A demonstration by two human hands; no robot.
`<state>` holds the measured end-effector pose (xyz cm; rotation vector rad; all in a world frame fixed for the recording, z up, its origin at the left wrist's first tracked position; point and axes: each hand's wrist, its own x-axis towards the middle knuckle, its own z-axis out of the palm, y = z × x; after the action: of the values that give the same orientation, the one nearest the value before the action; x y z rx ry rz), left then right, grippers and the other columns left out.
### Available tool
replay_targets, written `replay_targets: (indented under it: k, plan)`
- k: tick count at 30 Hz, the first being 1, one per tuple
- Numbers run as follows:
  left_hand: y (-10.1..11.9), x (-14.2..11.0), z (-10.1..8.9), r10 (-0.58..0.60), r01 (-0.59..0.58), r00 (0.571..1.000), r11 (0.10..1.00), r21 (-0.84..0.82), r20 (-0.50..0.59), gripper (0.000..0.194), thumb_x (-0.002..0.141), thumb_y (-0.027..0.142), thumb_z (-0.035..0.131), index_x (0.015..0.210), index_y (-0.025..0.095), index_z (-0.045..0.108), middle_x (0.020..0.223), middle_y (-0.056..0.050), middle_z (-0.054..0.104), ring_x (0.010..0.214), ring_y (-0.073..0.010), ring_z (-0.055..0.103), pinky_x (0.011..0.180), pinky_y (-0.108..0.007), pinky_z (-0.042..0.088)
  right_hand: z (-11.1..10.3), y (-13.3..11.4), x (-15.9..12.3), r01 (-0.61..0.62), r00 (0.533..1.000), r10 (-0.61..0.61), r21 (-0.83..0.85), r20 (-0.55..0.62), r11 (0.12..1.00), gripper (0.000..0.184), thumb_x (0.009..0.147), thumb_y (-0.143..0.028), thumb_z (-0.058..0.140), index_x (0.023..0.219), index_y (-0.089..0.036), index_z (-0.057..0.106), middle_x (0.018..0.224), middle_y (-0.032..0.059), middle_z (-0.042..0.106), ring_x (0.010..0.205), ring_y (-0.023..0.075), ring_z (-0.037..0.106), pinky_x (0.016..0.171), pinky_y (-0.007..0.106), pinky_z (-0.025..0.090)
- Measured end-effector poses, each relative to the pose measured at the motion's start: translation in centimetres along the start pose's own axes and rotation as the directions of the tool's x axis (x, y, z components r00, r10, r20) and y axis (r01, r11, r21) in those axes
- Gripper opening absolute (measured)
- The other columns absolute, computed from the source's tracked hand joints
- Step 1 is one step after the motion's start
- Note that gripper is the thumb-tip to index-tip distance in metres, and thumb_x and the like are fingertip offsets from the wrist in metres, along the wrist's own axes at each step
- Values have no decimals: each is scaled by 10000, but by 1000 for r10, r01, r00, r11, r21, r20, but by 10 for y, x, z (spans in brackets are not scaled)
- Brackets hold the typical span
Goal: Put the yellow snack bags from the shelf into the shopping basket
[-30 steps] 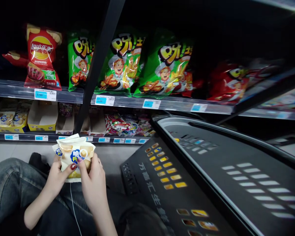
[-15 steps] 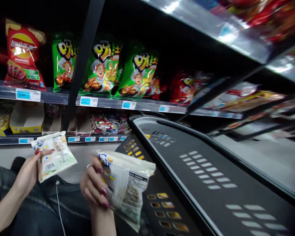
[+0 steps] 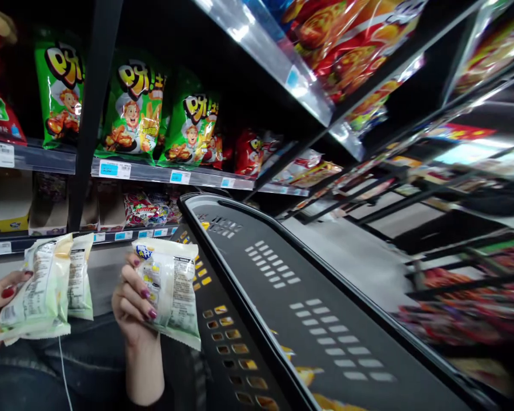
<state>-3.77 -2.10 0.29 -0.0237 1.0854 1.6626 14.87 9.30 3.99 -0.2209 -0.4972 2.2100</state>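
Note:
At the left edge, my left hand (image 3: pixel 2 302) pinches pale snack packets; a front packet (image 3: pixel 47 291) partly covers another packet (image 3: pixel 80 279) behind it. My right hand (image 3: pixel 132 297) grips a similar white and pale green packet (image 3: pixel 175 291) by its left side. Its blue logo is at the top corner and its printed back faces me. That packet is just left of the dark grey shopping basket (image 3: pixel 261 314), overlapping the basket's slotted side from my viewpoint. Yellow items (image 3: pixel 304 374) show inside the basket, mostly hidden by its wall.
Green snack bags (image 3: pixel 131 114) stand on the shelf ahead, with red bags (image 3: pixel 248 154) farther along. Below them are open cardboard boxes (image 3: pixel 4 200) and small colourful packets (image 3: pixel 137 208). An upper shelf edge (image 3: pixel 265 51) juts overhead. Grey floor (image 3: pixel 338 245) runs along the right.
The view has swung right, so shelves and basket appear farther left. Two packets now show at my left hand where one showed before. My right hand still holds its packet, now more upright.

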Motion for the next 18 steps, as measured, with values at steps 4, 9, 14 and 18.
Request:
replay_targets:
  k: [4,9,14,18]
  plan:
    - [-4,6,-11,19,-18,989,1000,-11,147,234,478,128,754,635,267,650,585,128,692,458,-113,614,421,-180,519,-3,-1,-2,-18,989,16,13,147,1000,221,846,-433,393,810,-222,450,456,-148,335,203,-22,24,225,86,68]
    - [-8,5,-4,115,-113,990,993,-24,87,302,435,200,816,678,258,646,624,109,692,472,-109,606,455,-174,522,-9,2,-5,-28,881,54,-63,471,998,312,862,-474,302,685,-246,423,306,-157,282,140,20,166,265,110,180]
    - [-8,-7,9,245,-235,966,966,-104,88,569,401,246,843,936,310,660,920,37,723,931,-260,640,741,-275,549,-7,7,13,88,996,-90,-528,22,844,268,762,-513,441,709,-253,480,424,-102,297,314,76,247,326,183,273]
    - [-13,-7,8,233,-205,932,971,-125,279,765,489,224,794,1198,330,529,1118,-12,660,1103,-294,551,868,-334,498,-14,26,8,135,966,-252,-936,51,326,315,786,-523,395,819,-272,584,567,17,548,504,192,501,461,333,431]
